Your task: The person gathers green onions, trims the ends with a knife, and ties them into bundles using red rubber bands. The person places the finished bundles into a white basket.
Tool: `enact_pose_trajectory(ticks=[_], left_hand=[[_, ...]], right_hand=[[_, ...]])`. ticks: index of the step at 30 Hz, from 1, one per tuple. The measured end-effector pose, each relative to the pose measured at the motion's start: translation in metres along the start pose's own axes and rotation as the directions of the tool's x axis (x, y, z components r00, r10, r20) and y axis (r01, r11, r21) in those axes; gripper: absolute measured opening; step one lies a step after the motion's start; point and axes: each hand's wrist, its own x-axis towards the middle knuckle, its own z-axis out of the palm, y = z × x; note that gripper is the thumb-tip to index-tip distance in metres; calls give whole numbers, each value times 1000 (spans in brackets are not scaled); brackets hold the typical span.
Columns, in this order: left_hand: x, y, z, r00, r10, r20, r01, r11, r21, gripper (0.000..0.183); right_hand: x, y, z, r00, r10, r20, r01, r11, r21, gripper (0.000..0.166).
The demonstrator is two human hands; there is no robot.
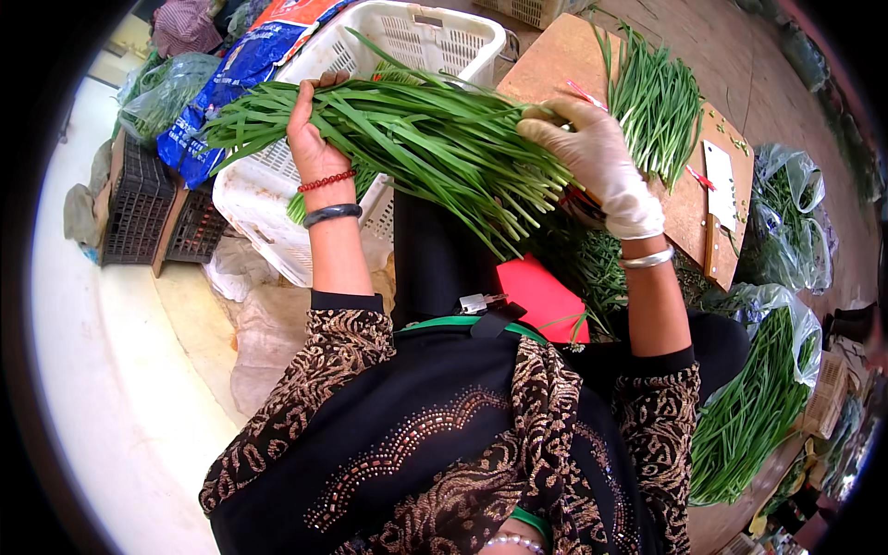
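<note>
My bare left hand (312,135) holds a large bunch of garlic chives (430,132) from beneath, its thumb and fingertips showing at the leafy side. The bunch lies tilted across the front of me, its pale cut ends pointing right and down. At that stem end, my right hand (586,149), in a thin whitish glove, has its thumb and fingers bent onto the upper edge of the bunch. Part of the right hand's grip is hidden by the stems. Below and behind the bunch stands a white plastic crate (489,41) with more green stalks inside.
On a wooden board (562,55) at the right lie another bunch of chives (655,104), red ties and a cleaver (720,180). Bags of greens (746,409) stand beyond. At left are a blue sack (208,118) and black crates (139,201). A red sheet (541,291) rests near my lap.
</note>
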Motion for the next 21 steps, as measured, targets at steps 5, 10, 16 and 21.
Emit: enact_pose_trajectory(ticks=[5, 10, 16, 21], left_hand=[[-1, 2, 1, 1000, 8, 9, -8, 1000, -3, 16], [-4, 1, -1, 1000, 12, 8, -12, 1000, -21, 15], [-7, 0, 1, 998, -22, 66, 27, 997, -66, 14], [-1, 1, -5, 1000, 2, 26, -1, 1000, -17, 16]], right_hand=[[10, 5, 24, 1000, 22, -18, -23, 996, -84, 33], [8, 9, 10, 978, 209, -9, -181, 866, 466, 20], [8, 18, 9, 999, 7, -44, 7, 953, 304, 24], [11, 8, 26, 988, -155, 9, 154, 967, -206, 24]])
